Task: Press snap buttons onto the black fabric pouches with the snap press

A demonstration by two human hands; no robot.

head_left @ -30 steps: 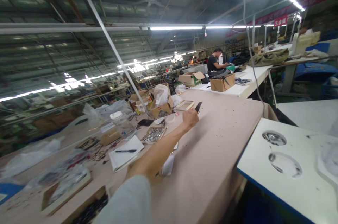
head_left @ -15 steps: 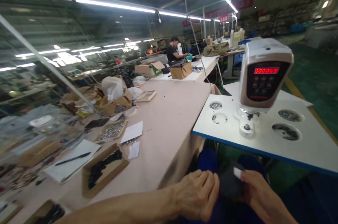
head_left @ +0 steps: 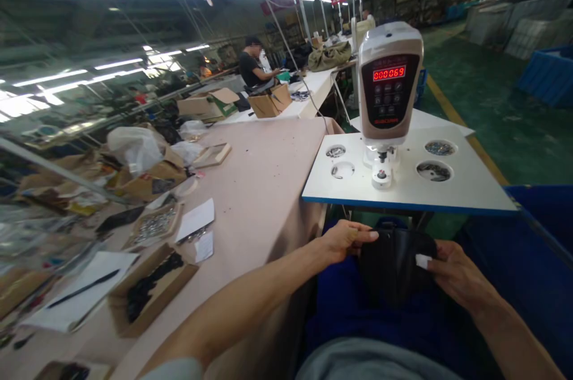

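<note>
A dark, soft piece (head_left: 394, 266) is stretched between my two hands above my lap, just below the front edge of the machine's board. My left hand (head_left: 347, 241) pinches its upper left edge with thumb and fingers. At its right side, my right hand (head_left: 452, 269) grips the edge; something small and white shows at the thumb tip. Beyond the hands stands a white and bronze machine (head_left: 389, 82) with a red display reading 000069. Its white board (head_left: 358, 189) has a blue front edge and round cups holding small metal parts.
The pink-covered table (head_left: 255, 189) on the left bears a cardboard tray (head_left: 152, 290) of black pieces, a tray of metal parts (head_left: 156, 225), papers and a pen. Farther back, a person (head_left: 255, 67) sits by boxes. Blue bins (head_left: 548, 76) stand on the right.
The view has swung right and down. My left hand, a closed fist beside the dark piece before, now holds its left edge, and the piece is spread out between both hands.
</note>
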